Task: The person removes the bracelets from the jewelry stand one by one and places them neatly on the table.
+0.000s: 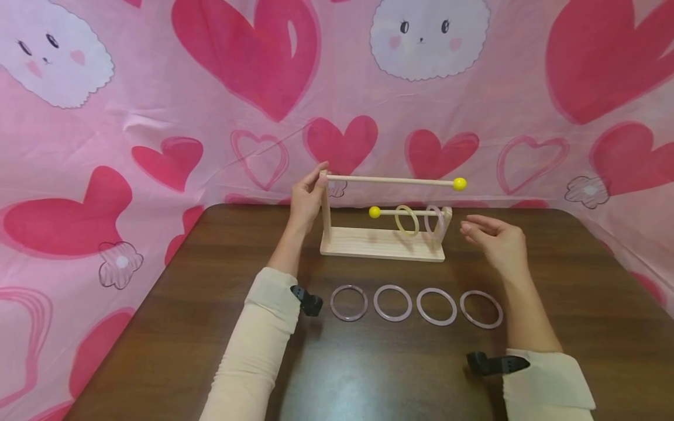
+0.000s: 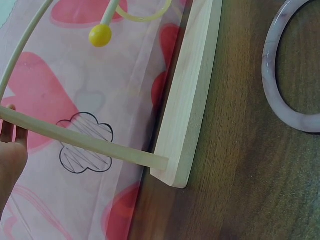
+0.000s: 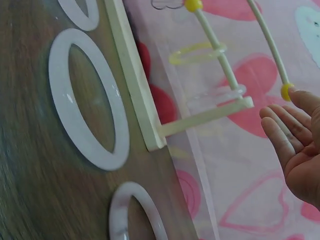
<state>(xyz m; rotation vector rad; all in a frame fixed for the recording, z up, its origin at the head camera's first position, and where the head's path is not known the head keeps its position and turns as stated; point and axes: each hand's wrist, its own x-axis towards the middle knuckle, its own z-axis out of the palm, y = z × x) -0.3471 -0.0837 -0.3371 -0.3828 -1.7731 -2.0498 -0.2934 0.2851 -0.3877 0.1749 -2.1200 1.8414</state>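
Head view: the left hand (image 1: pixel 307 202) is gripping the top of the taller post (image 1: pixel 325 210) of a wooden stand (image 1: pixel 381 242), thumb and fingers pinching it. The stand is sitting on a dark wooden table (image 1: pixel 368 362) before a heart-patterned cloth (image 1: pixel 347 76). An upper rod (image 1: pixel 389 180) is extending rightward from that post to a yellow ball; a lower rod (image 1: pixel 387 212) is extending leftward from the shorter post (image 1: pixel 446 221) to another. A yellow ring (image 1: pixel 398 219) and a pale purple ring (image 1: pixel 427 219) are hanging around the lower rod, the purple one nearer the shorter post. Four loose rings (image 1: pixel 393 320) are lying flat in a row in front of the stand. The right hand (image 1: pixel 497 242) is hovering just right of the shorter post, fingers loosely bent, holding nothing. Left wrist view: the fingers are showing at the taller post's upper end, partly cut off by the frame. Right wrist view: the right fingers are reaching out, relaxed and unloaded, thumb spread apart; both hung rings are appearing blurred.
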